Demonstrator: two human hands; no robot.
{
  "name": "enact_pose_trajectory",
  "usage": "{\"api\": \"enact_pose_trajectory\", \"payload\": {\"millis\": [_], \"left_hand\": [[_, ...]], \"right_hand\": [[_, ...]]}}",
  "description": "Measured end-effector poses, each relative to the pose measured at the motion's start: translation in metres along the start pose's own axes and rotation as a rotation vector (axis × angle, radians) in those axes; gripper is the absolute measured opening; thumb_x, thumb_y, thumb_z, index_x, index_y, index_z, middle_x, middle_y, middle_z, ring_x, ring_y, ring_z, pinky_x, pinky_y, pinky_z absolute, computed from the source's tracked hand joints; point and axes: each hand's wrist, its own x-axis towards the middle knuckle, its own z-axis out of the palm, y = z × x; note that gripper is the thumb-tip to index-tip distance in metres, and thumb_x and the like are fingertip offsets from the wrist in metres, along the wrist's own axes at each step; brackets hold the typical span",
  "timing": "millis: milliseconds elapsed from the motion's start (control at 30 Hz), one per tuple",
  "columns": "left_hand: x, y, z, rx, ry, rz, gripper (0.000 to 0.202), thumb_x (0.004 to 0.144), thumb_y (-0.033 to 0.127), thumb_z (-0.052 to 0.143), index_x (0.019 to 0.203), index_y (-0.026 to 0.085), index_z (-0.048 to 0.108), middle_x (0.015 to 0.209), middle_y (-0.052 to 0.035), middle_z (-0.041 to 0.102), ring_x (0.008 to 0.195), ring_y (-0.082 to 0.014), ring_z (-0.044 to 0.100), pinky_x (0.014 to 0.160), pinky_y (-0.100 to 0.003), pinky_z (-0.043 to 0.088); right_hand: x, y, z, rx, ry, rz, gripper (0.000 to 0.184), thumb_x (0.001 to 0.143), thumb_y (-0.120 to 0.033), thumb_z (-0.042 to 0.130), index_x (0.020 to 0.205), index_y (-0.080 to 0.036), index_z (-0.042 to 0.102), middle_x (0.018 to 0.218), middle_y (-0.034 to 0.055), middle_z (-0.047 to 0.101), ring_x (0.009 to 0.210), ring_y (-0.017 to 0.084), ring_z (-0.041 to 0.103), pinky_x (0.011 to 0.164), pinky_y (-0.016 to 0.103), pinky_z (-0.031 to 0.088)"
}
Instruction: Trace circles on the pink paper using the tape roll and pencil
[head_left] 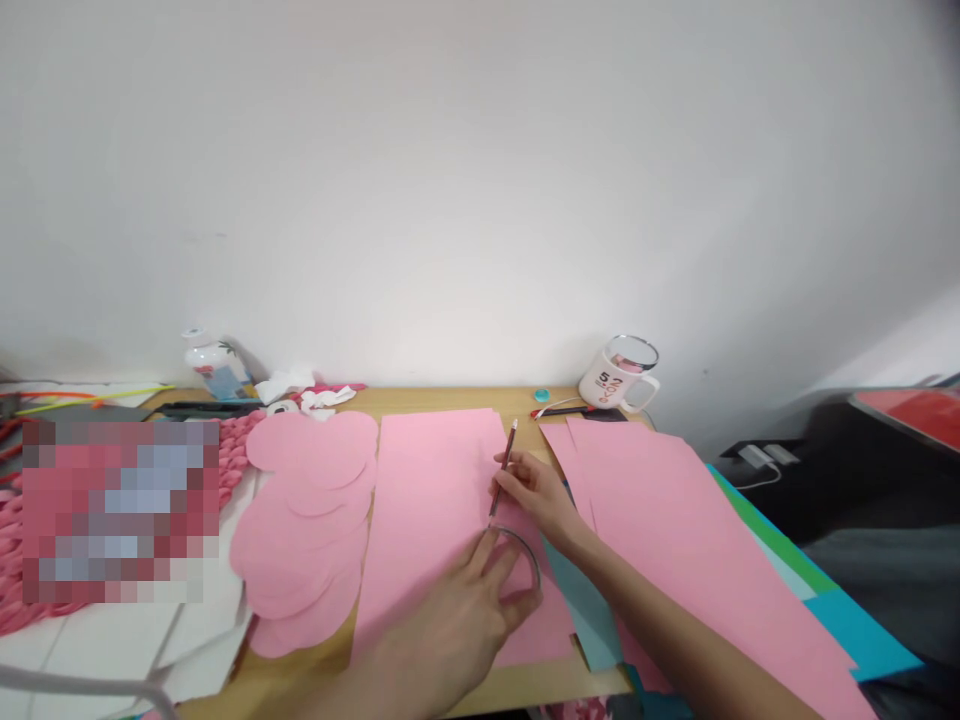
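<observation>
A sheet of pink paper [427, 500] lies on the wooden table in front of me. My left hand [472, 610] holds a round, clear disc with a grey rim [537, 565] flat against its lower right part, fingers and thumb on the disc. Much of the disc is covered by that hand. In my right hand [534, 490] is a dark pencil [505, 465], gripped between thumb and fingers. It leans with its pale end up, and its tip meets the paper at the disc's upper edge.
Cut pink cloud-like shapes [307, 530] overlap on the left, beside white sheets [210, 620] and a pink braided item [236, 455]. More pink sheets [675, 530] lie right, over blue and green ones. A mug [606, 380] and a white bottle [217, 365] stand by the wall.
</observation>
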Motion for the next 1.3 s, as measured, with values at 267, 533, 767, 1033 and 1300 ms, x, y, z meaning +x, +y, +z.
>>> {"api": "enact_pose_trajectory", "payload": {"millis": [267, 533, 767, 1033, 1300], "left_hand": [[0.0, 0.002, 0.002, 0.005, 0.034, -0.017, 0.036, 0.094, 0.021, 0.04, 0.128, 0.017, 0.051, 0.13, -0.0143, 0.05, 0.128, -0.0285, 0.037, 0.103, -0.04, 0.033], [0.004, 0.0, 0.001, 0.003, 0.018, -0.032, 0.032, 0.094, 0.023, 0.041, 0.123, 0.021, 0.055, 0.117, -0.0113, 0.055, 0.118, -0.0287, 0.043, 0.097, -0.041, 0.036], [0.007, -0.002, -0.01, -0.017, -0.039, -0.025, 0.032, 0.093, 0.023, 0.044, 0.124, 0.023, 0.056, 0.116, -0.0109, 0.056, 0.113, -0.0268, 0.045, 0.092, -0.037, 0.037], [0.011, -0.005, -0.011, -0.012, -0.026, 0.001, 0.032, 0.089, 0.019, 0.051, 0.12, 0.024, 0.057, 0.114, -0.0107, 0.056, 0.112, -0.0261, 0.045, 0.092, -0.036, 0.038], [0.018, -0.006, -0.013, 0.049, -0.073, 0.026, 0.028, 0.093, 0.022, 0.046, 0.116, 0.027, 0.061, 0.102, -0.0091, 0.058, 0.097, -0.0234, 0.05, 0.083, -0.034, 0.039]], "right_hand": [[-0.001, 0.001, 0.008, -0.003, 0.059, 0.013, 0.034, 0.07, -0.043, 0.067, 0.092, -0.019, 0.056, 0.063, -0.0019, 0.062, 0.061, 0.016, 0.062, 0.062, 0.029, 0.049], [-0.003, 0.0, 0.016, -0.084, -0.057, 0.018, 0.024, 0.069, -0.035, 0.067, 0.085, -0.021, 0.058, 0.059, -0.0054, 0.054, 0.057, 0.014, 0.057, 0.057, 0.027, 0.049], [-0.002, 0.006, -0.015, -0.117, 0.051, 0.037, 0.031, 0.066, -0.042, 0.072, 0.084, -0.021, 0.057, 0.061, -0.0024, 0.058, 0.059, 0.018, 0.062, 0.059, 0.032, 0.052], [-0.039, 0.008, -0.041, -0.106, 0.27, 0.024, 0.037, 0.063, -0.048, 0.075, 0.078, -0.023, 0.054, 0.062, -0.0019, 0.057, 0.06, 0.021, 0.063, 0.057, 0.037, 0.057], [-0.101, 0.01, -0.033, -0.15, 0.439, -0.003, 0.037, 0.067, -0.051, 0.072, 0.079, -0.02, 0.054, 0.065, -0.0006, 0.059, 0.063, 0.021, 0.066, 0.057, 0.034, 0.058]]}}
